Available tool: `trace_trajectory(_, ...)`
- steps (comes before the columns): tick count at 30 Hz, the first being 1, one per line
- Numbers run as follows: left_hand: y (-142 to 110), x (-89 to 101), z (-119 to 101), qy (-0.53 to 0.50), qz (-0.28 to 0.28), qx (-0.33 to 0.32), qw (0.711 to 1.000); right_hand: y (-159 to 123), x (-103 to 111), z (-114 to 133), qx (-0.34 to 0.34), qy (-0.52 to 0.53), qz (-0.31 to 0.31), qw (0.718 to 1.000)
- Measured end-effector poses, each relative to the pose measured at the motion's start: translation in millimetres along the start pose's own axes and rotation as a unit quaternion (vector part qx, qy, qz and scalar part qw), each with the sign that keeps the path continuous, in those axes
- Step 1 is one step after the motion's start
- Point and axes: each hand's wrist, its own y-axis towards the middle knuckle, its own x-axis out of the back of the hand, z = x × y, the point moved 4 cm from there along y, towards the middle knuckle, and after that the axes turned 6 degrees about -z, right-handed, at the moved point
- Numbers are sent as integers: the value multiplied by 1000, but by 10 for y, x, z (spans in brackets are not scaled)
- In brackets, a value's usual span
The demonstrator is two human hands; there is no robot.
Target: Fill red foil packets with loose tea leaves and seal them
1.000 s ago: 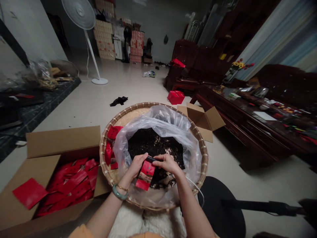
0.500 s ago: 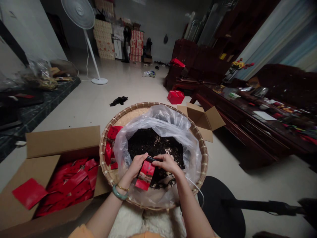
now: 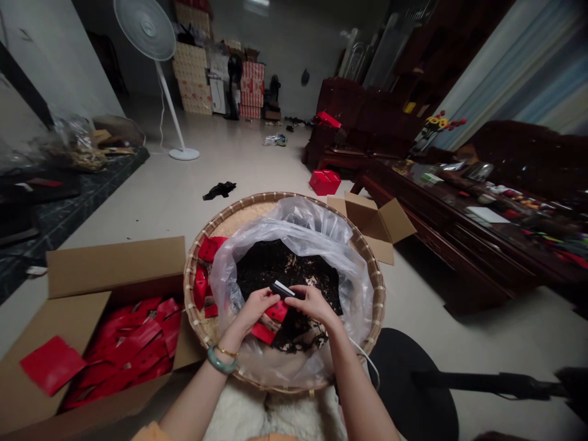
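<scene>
Over the open plastic bag (image 3: 294, 231), my left hand (image 3: 255, 306) is closed on a red packet (image 3: 267, 324) that hangs below its fingers. My right hand (image 3: 313, 302) grips a small black handheld bag sealer (image 3: 282, 290) with a white strip on its upper face. The sealer lies across the packet's top edge, close to my left fingertips. How far the packet's edge sits inside it is hidden. Dark, loose, dried leaf-like material (image 3: 261, 263) fills the bag, which rests in a round woven bamboo tray (image 3: 193, 318). More red packets (image 3: 201, 285) lie at the tray's left side.
A cardboard box (image 3: 114, 266) full of red packets stands at left, one packet on its flap. An opened box (image 3: 383, 223) is behind the tray. A white cord (image 3: 371, 361) and a black round base (image 3: 413, 386) are at right, near a dark wooden table (image 3: 441, 214).
The black sealer has tipped so its white strip now shows. The red packet has tilted and shows less of its face. Both hands stay over the bag.
</scene>
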Motion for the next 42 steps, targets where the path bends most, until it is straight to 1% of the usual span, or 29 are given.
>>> trace_trajectory(3,6,-20,17,-2,9,6,1000,12,-21,-53,-2,31,4,1000)
trace_trajectory(6,13,-11,28,6,2,1,1000,40,-24,-114,-27,106,6,994)
trace_trajectory(8,17,17,24,14,-18,-11,1000,81,43,-176,-43,167,-31,985)
trace_trajectory(10,19,59,9,15,-50,-28,998,128,168,-270,-49,175,-98,978)
trace_trajectory(12,18,94,-8,3,-77,-39,996,156,309,-376,-41,109,-171,978)
trace_trajectory(14,19,115,-14,-10,-93,-38,995,152,413,-478,-32,6,-224,974)
trace_trajectory(16,26,128,-12,-25,-103,-37,994,122,450,-569,-39,-86,-243,966)
trace_trajectory(18,37,139,-9,-39,-118,-42,991,75,430,-618,-50,-152,-241,957)
trace_trajectory(20,45,145,-10,-50,-133,-52,989,24,382,-580,-36,-187,-258,947)
trace_trajectory(21,47,144,-11,-52,-138,-57,987,1,345,-523,-17,-187,-275,943)
trace_trajectory(23,45,133,-17,-51,-143,-65,986,-27,229,-365,34,-141,-296,944)
trace_trajectory(24,42,124,-21,-50,-142,-68,986,-26,144,-279,59,-97,-289,951)
trace_trajectory(26,31,104,-32,-45,-134,-77,987,0,-53,-125,86,8,-249,965)
trace_trajectory(29,7,85,-62,-25,-123,-92,988,42,-298,4,73,127,-203,968)
trace_trajectory(31,-11,84,-89,-3,-123,-99,987,48,-375,34,63,166,-189,966)
trace_trajectory(34,-37,73,-136,34,-126,-117,985,20,-376,31,61,199,-177,962)
trace_trajectory(37,-56,28,-159,50,-127,-129,982,-26,-336,-9,42,246,-156,956)
trace_trajectory(40,-79,-42,-148,45,-120,-118,985,-82,-307,-34,30,286,-146,946)
trace_trajectory(42,-111,-88,-146,46,-112,-110,987,-124,-289,-38,28,300,-160,940)
